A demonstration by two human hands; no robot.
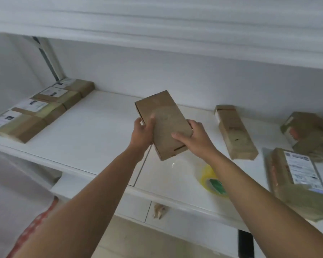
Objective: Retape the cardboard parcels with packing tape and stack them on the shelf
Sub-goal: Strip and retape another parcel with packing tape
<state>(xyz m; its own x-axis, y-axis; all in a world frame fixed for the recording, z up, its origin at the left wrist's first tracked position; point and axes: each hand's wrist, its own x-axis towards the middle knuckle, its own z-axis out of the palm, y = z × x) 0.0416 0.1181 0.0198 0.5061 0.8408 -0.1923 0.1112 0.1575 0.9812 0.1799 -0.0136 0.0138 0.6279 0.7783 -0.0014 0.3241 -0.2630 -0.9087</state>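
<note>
White shelving fills the view, with a glossy white shelf (104, 131) at chest level and the underside of another board above it. Over the middle of that surface both hands hold a plain brown cardboard parcel (164, 123), lifted clear of the shelf. It is a flat, oblong box whose long axis runs from its far end at upper left to its near end at lower right, tilted so the broad top face shows. That face is bare cardboard with a faint round mark near the middle and a dark slit at the near edge. The left hand (142, 132) grips the left long edge, thumb laid over the top face and fingers curled underneath. The right hand (195, 137) grips the near right corner, thumb on top and fingers wrapped around the side.

Just below the parcel, partly hidden by the right forearm, a roll of yellowish packing tape (212, 180) lies on the shelf. To the right another long brown parcel (235, 132) lies flat, its long axis running away from the viewer. Further right are two more parcels with printed labels (298, 181), one behind the other. Along the far left, a row of taped parcels (39, 108) with white labels stands side by side, touching
</note>
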